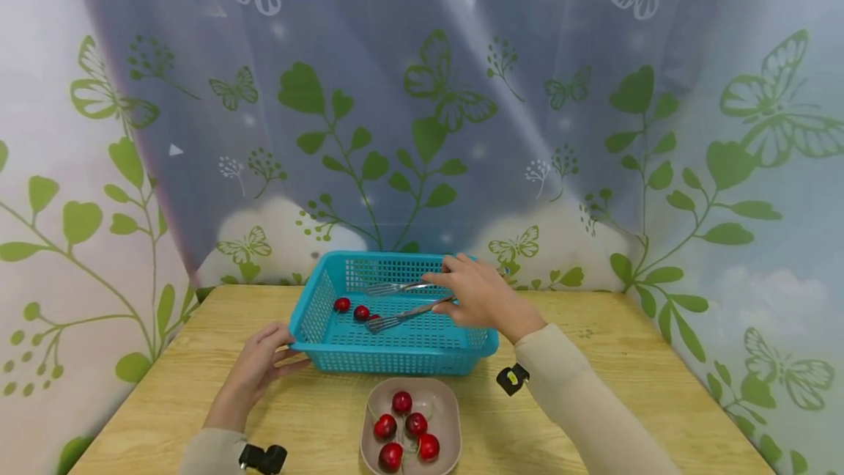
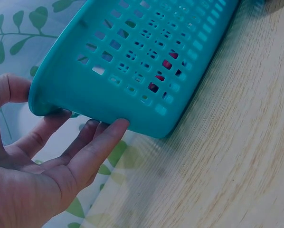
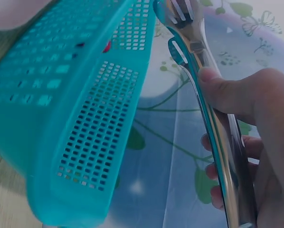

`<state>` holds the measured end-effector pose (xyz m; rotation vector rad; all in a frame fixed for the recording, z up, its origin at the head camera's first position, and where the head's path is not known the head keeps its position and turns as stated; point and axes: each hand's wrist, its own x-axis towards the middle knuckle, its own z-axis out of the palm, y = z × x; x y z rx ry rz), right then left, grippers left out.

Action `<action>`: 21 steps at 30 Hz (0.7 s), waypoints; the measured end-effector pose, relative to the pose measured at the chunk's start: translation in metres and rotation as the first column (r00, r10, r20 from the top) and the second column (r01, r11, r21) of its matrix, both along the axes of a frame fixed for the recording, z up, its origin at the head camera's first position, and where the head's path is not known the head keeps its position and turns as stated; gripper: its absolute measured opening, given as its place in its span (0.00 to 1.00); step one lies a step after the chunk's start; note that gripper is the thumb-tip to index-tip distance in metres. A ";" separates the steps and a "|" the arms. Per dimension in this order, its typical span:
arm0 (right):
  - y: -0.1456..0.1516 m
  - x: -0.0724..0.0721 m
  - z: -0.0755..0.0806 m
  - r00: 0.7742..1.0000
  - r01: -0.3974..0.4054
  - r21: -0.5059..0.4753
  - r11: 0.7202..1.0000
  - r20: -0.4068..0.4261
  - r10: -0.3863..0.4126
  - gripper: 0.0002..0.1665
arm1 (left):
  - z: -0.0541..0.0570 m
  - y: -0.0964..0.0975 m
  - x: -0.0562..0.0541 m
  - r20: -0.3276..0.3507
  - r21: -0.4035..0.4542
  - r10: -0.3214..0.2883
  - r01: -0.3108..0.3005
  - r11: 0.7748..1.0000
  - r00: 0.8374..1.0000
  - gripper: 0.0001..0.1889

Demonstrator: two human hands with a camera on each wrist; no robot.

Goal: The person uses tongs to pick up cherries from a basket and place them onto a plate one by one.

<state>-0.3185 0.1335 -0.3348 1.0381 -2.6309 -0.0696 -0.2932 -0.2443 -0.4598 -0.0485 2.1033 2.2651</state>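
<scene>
My left hand (image 1: 259, 363) holds the left front corner of a blue plastic basket (image 1: 395, 363). In the left wrist view, its fingers (image 2: 97, 149) lie against the basket's rim and side. Over the basket's right side, my right hand (image 1: 480, 297) grips metal tongs (image 1: 412, 312) with fork-shaped ends. The two tong arms stand spread apart, pointing left into the basket. A few red cherries (image 1: 341, 305) lie on the basket floor at the left; one is partly hidden by the nearer tong tip. In the right wrist view, the thumb presses along the tongs (image 3: 222, 137).
A pale pink square bowl (image 1: 451, 402) with several stemmed cherries (image 1: 390, 456) stands in front of the basket. Under everything is a wooden table (image 1: 580, 358). A butterfly-and-leaf patterned curtain (image 1: 369, 94) hangs close behind the table.
</scene>
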 end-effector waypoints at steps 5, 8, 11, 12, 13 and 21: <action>-0.005 -0.017 0.001 0.999 0.033 0.046 0.998 0.041 -0.035 0.30 | -0.001 -0.001 0.000 -0.008 0.001 -0.005 0.005 1.000 1.000 0.06; -0.008 -0.028 0.002 0.996 0.054 0.070 0.996 0.063 -0.058 0.31 | -0.001 -0.001 0.000 -0.018 0.003 0.000 0.000 1.000 1.000 0.06; -0.010 -0.037 0.002 0.992 0.076 0.086 0.993 0.092 -0.084 0.31 | -0.001 -0.002 0.000 -0.018 -0.003 0.007 -0.007 1.000 1.000 0.06; -0.011 -0.039 0.001 0.991 0.083 0.090 0.993 0.100 -0.092 0.30 | -0.001 -0.002 0.000 -0.016 -0.003 0.007 -0.007 1.000 1.000 0.06; -0.011 -0.042 0.001 0.989 0.090 0.095 0.991 0.107 -0.100 0.30 | -0.001 -0.002 0.000 -0.014 -0.003 0.007 -0.007 1.000 1.000 0.06; -0.018 -0.057 -0.003 0.984 0.120 0.175 0.977 0.110 -0.141 0.28 | 0.000 -0.001 0.001 -0.016 0.000 -0.002 0.002 1.000 1.000 0.06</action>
